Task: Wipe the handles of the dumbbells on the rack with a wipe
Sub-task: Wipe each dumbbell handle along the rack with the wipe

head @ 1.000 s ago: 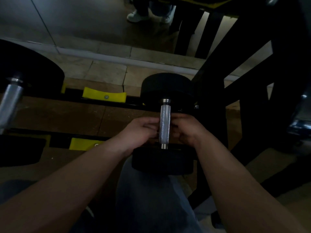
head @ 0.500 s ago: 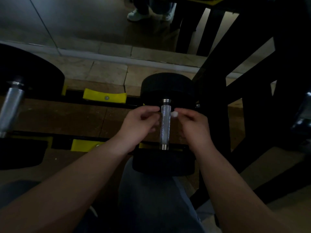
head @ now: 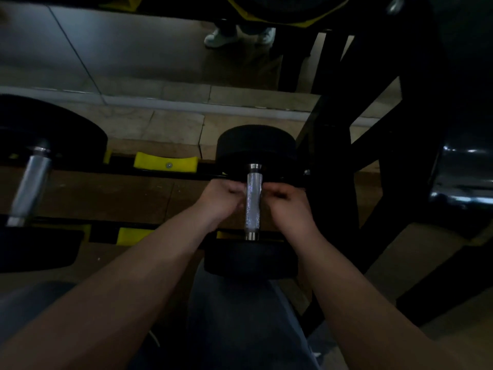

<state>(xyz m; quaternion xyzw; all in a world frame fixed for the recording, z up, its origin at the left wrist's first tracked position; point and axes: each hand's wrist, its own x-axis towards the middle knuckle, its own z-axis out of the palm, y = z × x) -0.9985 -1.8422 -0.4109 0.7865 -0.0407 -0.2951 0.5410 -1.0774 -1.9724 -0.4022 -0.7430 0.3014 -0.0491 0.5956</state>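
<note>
Knurled silver dumbbell handle (head: 253,206), black heads

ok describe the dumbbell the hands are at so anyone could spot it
On the black rack with yellow saddles, look to the right end beside the dark upright. The dumbbell there has the left hand and right hand either side of its handle. It is smaller, with a thinner handle, than the big dumbbell at far left.

Dim room, beige tiled floor (head: 173,126)
</note>
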